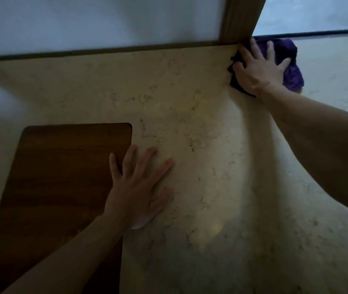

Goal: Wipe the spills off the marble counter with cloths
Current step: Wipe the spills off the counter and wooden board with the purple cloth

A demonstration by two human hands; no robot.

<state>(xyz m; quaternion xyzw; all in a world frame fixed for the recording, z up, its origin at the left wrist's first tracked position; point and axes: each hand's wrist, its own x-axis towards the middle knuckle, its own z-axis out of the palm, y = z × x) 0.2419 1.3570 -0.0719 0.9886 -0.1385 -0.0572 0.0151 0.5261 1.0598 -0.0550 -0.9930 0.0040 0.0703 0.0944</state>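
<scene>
Right hand [258, 68], fingers spread wide, is pressing a purple cloth [292, 75] at the marble worktop's [200, 124] far edge, partly hiding it. Left hand [139, 187] is lying flat, fingers splayed, overlapping a wooden board [62, 177]. Lighting is dimming detail.

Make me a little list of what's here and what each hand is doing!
counter: pale marble, dark veins
cloth: purple, bunched, at the back by the wooden post
right hand: flat on the cloth, fingers spread, pressing it down
left hand: flat, fingers spread, partly on the board, partly on the marble
board: brown wood, lying at the left
under left palm: something pale peeks out, too hidden to name
spills: none clearly visible
</scene>
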